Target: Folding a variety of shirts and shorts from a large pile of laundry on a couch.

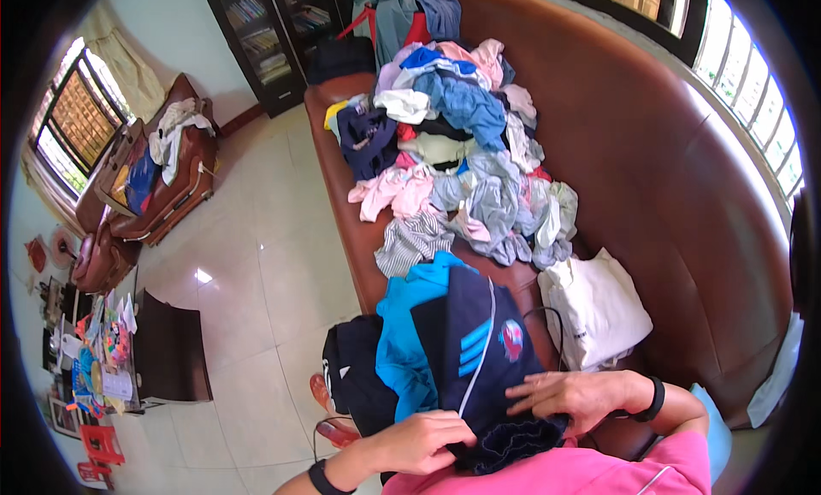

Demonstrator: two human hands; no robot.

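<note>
A navy garment (478, 341) with light blue stripes, a round badge and a white cord lies before me on the brown leather sofa. My left hand (426, 440) is at its near left edge, fingers curled on the dark cloth near the gathered part. My right hand (561, 395) rests over its near right side, fingers spread a little; whether it grips the fabric cannot be told. Beside the navy piece, a bright blue garment (401, 354) spreads to the left, next to a black garment (359, 373). Bunched dark cloth (513, 443) lies between my hands.
A large heap of mixed clothes (462, 110) covers the sofa's far part. A striped grey garment (414, 241) lies nearer. At the right sits a folded white cloth item (596, 309) against the sofa backrest (641, 174). A dark table (173, 347) stands on the tiled floor at left.
</note>
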